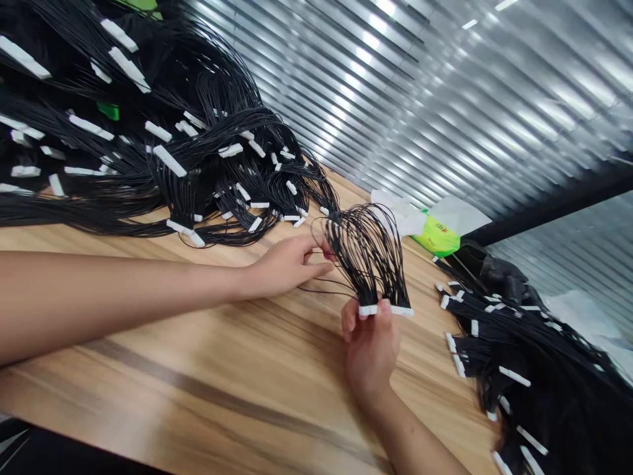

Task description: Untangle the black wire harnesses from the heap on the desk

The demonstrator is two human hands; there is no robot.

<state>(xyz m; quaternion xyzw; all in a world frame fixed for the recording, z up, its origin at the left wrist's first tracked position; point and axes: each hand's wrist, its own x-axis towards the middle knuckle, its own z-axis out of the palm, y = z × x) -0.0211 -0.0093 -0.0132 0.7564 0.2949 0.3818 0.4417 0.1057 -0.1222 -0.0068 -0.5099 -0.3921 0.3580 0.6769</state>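
Observation:
My right hand (374, 343) grips the white connectors (400, 311) at the end of a black wire harness (368, 247), its thumb pressed on them from the near side. Above the hand the thin wires fan up and bend over toward the left. My left hand (291, 264) is at the left edge of this fan, thumb and fingers closed around a few loose black wires (329, 282). Its fingertips are partly hidden by the wires. Both hands are just above the wooden table (237, 376).
A big heap of black wire harnesses (173, 152) with white connectors covers the table's back left. More harnesses (534, 369) hang over the right edge. A green and white plastic packet (438, 234) lies at the back right, before a corrugated metal wall (395, 86).

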